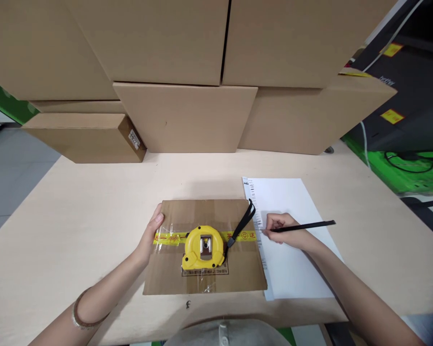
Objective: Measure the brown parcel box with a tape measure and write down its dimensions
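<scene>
A small flat cardboard box (169, 269), sealed with yellow tape, lies on the table in front of me. On top of it rests a yellow tape measure (203, 247) with a black wrist strap (242, 222). My left hand (150, 235) grips the box's left edge, thumb on top. My right hand (283, 231) is closed on a black pen (306, 226), its tip touching the left margin of a white sheet of paper (288, 269) beside the box.
Several large cardboard boxes (187, 115) are stacked along the back of the light wooden table (94, 192). A smaller labelled carton (86, 137) sits at back left. A black machine with yellow labels and cables (407, 110) stands at right.
</scene>
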The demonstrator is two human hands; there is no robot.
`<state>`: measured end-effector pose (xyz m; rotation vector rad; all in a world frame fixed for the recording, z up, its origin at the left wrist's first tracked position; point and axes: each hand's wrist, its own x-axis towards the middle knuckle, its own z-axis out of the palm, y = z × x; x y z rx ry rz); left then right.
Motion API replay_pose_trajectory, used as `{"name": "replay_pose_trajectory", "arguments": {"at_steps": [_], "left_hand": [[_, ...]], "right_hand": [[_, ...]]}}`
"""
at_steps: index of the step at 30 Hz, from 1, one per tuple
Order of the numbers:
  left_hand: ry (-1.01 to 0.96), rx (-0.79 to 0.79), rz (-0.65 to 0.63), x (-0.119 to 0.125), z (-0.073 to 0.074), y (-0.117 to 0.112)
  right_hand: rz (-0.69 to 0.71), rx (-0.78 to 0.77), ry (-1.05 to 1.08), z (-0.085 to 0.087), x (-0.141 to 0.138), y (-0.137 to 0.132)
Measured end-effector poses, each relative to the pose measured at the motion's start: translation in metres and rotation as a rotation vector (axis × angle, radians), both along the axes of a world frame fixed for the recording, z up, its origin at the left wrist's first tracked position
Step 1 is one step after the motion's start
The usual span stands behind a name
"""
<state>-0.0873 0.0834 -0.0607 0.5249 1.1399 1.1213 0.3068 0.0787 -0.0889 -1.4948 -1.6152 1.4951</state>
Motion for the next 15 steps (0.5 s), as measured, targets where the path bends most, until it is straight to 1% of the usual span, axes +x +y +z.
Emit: {"name": "replay_pose_trajectory", "arguments": {"at_steps": [3, 8, 11, 15], "left_hand": [[0.011, 0.01, 0.0, -0.0004, -0.0018, 0.0001], [-0.024, -0.045, -0.004, 0.0035, 0.0027, -0.0011], [-0.027, -0.034, -0.012, 0.0051, 0.0044, -0.0016], [-0.029, -0.012, -0.001, 0.0041, 0.0013, -0.0003]], "right_hand": [[-0.004, 0.003, -0.008, 0.0006, 0.0002, -0.0001], [0.001, -0.007, -0.021, 0.0009, 0.0005, 0.0001], [0.008, -0.001, -0.027, 0.0029, 0.0001, 0.0002], [0.012, 0.02, -0.042, 0.0071, -0.001, 0.0002]]}}
